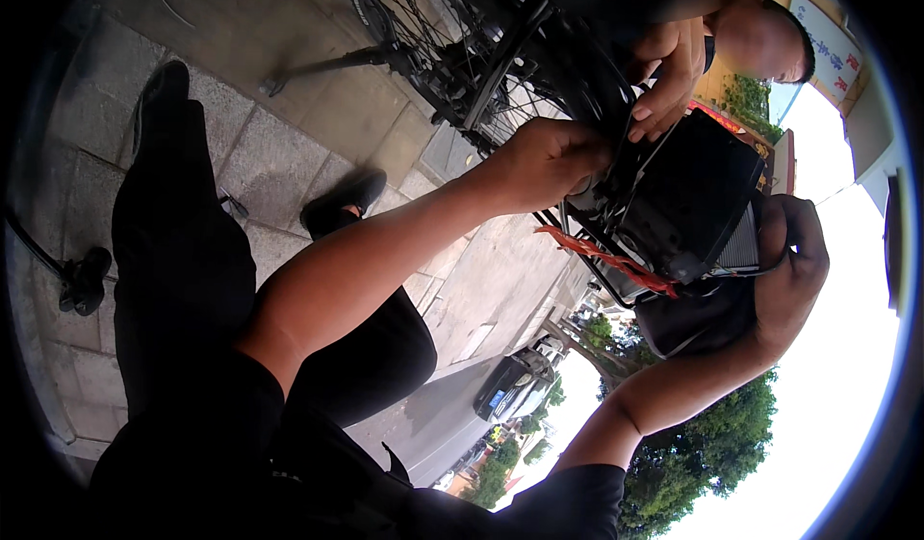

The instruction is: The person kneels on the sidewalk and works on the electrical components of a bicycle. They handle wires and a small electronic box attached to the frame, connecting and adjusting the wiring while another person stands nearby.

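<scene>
My left hand (551, 163) is closed, its fingers pinched at the black frame parts behind the bicycle's rear wheel (438, 30); what lies between the fingers is hidden. At the right, my right hand (794, 261) curls round the end of a black box (691, 186) with a grey ribbed side. Just above my left hand, another person's hand (671, 76) reaches in and touches the same dark parts. A frayed orange-red strip (611, 259) hangs along the rack below the box. Beside my right hand there is a dark pouch-like piece (698, 321).
The view is tilted. The other person (760, 38) is close by at the top right. A kickstand (332, 66) rests on the paving (269, 160). My shoe (342, 201) stands near it. A parked car (515, 383) and trees (707, 444) are farther off.
</scene>
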